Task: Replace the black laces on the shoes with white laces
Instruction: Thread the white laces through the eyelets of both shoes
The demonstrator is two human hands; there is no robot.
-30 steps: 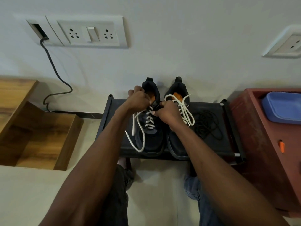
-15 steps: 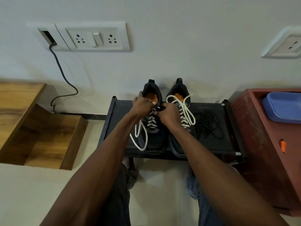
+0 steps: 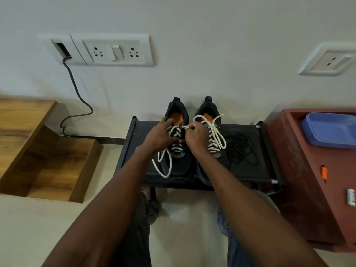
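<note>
Two black shoes with orange insoles stand side by side on a low black rack (image 3: 248,174). The right shoe (image 3: 209,112) carries a tied white lace (image 3: 216,135). The left shoe (image 3: 178,162) is laced in white, and its loose lace end (image 3: 163,166) hangs in a loop off its left side. My left hand (image 3: 159,135) holds the left shoe's upper eyelet area, thumb toward the middle. My right hand (image 3: 196,138) pinches the white lace at the top of that shoe. A heap of black laces (image 3: 241,149) lies on the rack to the right.
A red-brown cabinet (image 3: 300,170) with a blue tray (image 3: 331,130) stands at the right. Wooden steps (image 3: 38,151) are at the left. A dark cable (image 3: 77,101) hangs from a wall socket plate (image 3: 111,51). My legs are under the rack's front edge.
My left hand has slid lower over the left shoe's lacing. My right hand has lifted slightly toward the top eyelets. The loose lace loop hangs much as before.
</note>
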